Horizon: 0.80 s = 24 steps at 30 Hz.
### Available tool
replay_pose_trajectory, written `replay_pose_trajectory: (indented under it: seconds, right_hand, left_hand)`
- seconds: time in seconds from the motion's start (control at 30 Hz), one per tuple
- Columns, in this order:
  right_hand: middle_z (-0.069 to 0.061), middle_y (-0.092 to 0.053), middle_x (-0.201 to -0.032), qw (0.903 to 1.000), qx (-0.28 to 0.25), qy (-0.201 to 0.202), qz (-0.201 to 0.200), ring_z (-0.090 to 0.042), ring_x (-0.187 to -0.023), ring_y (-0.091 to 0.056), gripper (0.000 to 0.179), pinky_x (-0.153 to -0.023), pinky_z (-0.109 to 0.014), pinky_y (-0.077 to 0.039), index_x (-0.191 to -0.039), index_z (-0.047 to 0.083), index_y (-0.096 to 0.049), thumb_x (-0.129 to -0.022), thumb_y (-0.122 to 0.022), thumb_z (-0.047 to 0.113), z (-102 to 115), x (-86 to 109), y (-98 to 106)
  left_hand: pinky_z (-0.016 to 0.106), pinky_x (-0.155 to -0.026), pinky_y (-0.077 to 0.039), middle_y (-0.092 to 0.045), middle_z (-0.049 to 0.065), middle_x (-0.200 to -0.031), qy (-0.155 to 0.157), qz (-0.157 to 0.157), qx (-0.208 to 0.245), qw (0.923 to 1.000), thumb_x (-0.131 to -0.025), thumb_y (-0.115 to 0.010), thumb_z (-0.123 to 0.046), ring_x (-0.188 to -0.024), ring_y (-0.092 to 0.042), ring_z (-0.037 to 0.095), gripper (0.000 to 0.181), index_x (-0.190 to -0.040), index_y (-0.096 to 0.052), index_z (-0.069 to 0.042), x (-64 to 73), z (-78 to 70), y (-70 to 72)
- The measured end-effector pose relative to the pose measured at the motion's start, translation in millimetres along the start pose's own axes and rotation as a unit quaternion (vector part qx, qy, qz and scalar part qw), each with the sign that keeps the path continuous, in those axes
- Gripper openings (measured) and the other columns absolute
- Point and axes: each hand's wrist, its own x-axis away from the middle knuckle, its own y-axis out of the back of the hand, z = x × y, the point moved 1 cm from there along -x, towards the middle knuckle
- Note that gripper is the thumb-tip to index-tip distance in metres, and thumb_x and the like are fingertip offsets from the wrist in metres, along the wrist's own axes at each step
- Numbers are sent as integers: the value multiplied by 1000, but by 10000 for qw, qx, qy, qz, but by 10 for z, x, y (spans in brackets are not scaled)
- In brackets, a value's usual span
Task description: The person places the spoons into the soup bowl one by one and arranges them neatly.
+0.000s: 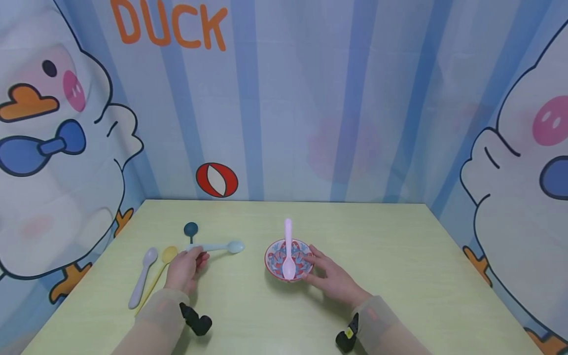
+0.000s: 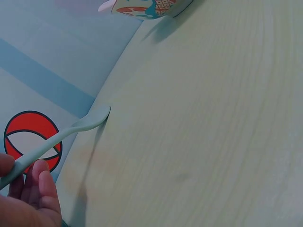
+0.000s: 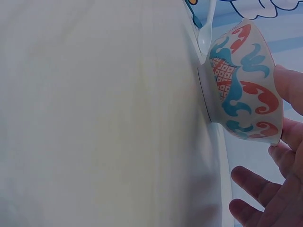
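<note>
Pale-blue spoon (image 1: 235, 247), pinched by the left hand (image 1: 182, 271) while the right hand (image 1: 336, 282) grips the patterned bowl (image 1: 273, 263) at its rim, appears at the lifting step, next calling for steady carrying.

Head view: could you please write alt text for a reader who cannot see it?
A person's left hand holds a pale blue spoon above a table, and the right hand holds a patterned bowl with a pink spoon in it. A lilac spoon, a yellow spoon and a dark blue spoon lie near the left hand, before a duck-printed backdrop.
</note>
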Motion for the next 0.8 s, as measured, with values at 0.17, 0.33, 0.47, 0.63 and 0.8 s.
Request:
replay_pose_trajectory:
  seconds: [0.17,0.33,0.47,0.63,0.8]
  right_hand:
    - [0,-19,-159,10000,19,-21,14,-31,-144,-18,56,-110,-58,-22,-142,17,-48,-92,-63,38,7,3,-4]
    - [-2,-19,-159,10000,48,23,14,-32,-144,-18,56,-110,-58,-23,-143,16,-48,-93,-62,38,0,-5,-6]
    - [-2,-19,-159,10000,63,34,18,-32,-144,-18,57,-110,-58,-22,-143,16,-47,-93,-62,39,-2,-7,-4]
    - [-2,-19,-159,10000,45,33,26,-32,-144,-17,57,-110,-58,-22,-143,16,-47,-93,-62,40,1,-7,-1]
    - [-1,-19,-159,10000,30,44,19,-32,-144,-17,56,-110,-58,-23,-143,16,-48,-93,-62,38,-2,-6,-4]
  left_hand:
    - [23,-87,-50,-55,13,-121,67,125,318,9994,-100,-50,-23,-94,-60,13,38,-130,-44,-2,12,-27,-14]
    - [24,-89,-50,-57,10,-113,87,166,500,9986,-100,-50,-23,-93,-62,12,36,-130,-44,-2,18,-45,-20]
    - [25,-89,-50,-59,8,-109,111,164,532,9984,-100,-52,-23,-92,-63,12,38,-131,-44,-3,18,-60,-29]
    - [25,-86,-51,-61,7,-106,128,186,534,9983,-100,-52,-25,-91,-64,12,42,-134,-43,-3,16,-83,-43]
    - [23,-86,-51,-60,8,-111,159,189,475,9986,-99,-54,-29,-96,-63,14,45,-135,-44,-5,19,-104,-61]
